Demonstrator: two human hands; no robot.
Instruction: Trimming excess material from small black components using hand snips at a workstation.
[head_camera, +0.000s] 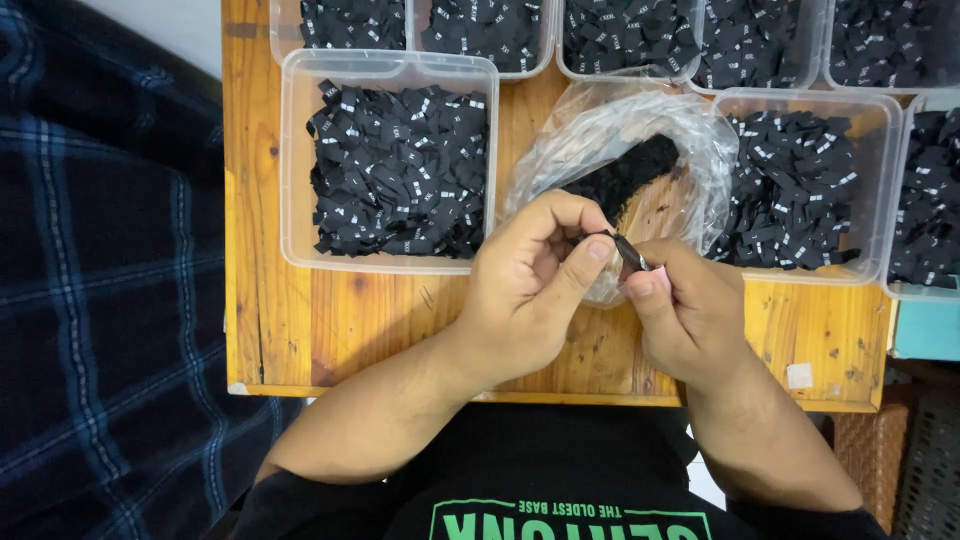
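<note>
While two hands, left, right, pinch one small black label, eight label-filled tubs, one plastic bag.

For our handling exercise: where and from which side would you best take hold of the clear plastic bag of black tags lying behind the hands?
Probably the crumpled upper rim of the clear plastic bag, pinched from above. The film bunches there into loose folds fingers can gather, and the black tags lie lower, so they should stay in. The left hand and right hand block the near side; tubs crowd the others.
</note>
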